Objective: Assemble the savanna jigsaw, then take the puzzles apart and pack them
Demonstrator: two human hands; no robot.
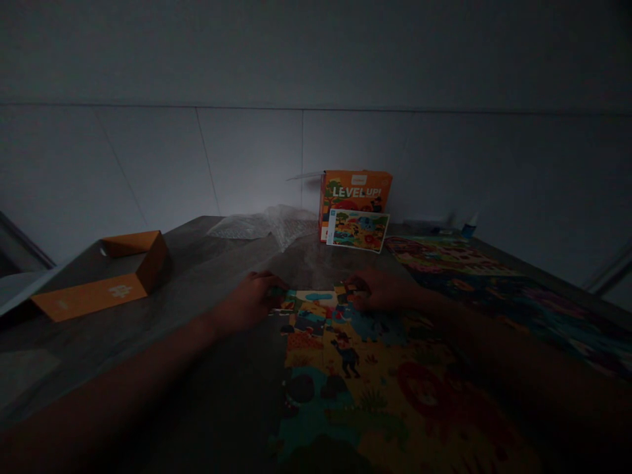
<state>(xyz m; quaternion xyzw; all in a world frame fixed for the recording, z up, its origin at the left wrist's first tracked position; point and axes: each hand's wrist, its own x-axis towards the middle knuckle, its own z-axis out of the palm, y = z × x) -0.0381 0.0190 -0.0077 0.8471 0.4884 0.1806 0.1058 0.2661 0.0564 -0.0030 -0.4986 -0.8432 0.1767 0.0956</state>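
Note:
A partly assembled jigsaw puzzle (365,359) with colourful animals and small figures lies on the dark table. At its upper left corner, my left hand (254,299) is closed, thumb and fingers at a puzzle piece (284,301) along the edge. My right hand (378,289) curls its fingers over the puzzle's top edge, near the blue elephant, gripping it there. Dim light blurs the fingertips of both hands. Between the hands, a light strip of the puzzle with a blue cloud shows.
An open orange box (93,293) sits at the left. Clear crumpled plastic (269,224) lies at the back, beside an upright "LEVEL UP!" box (358,191) with a picture card (359,230) leaning on it. Other puzzles (518,303) and a small blue bottle (469,229) are on the right.

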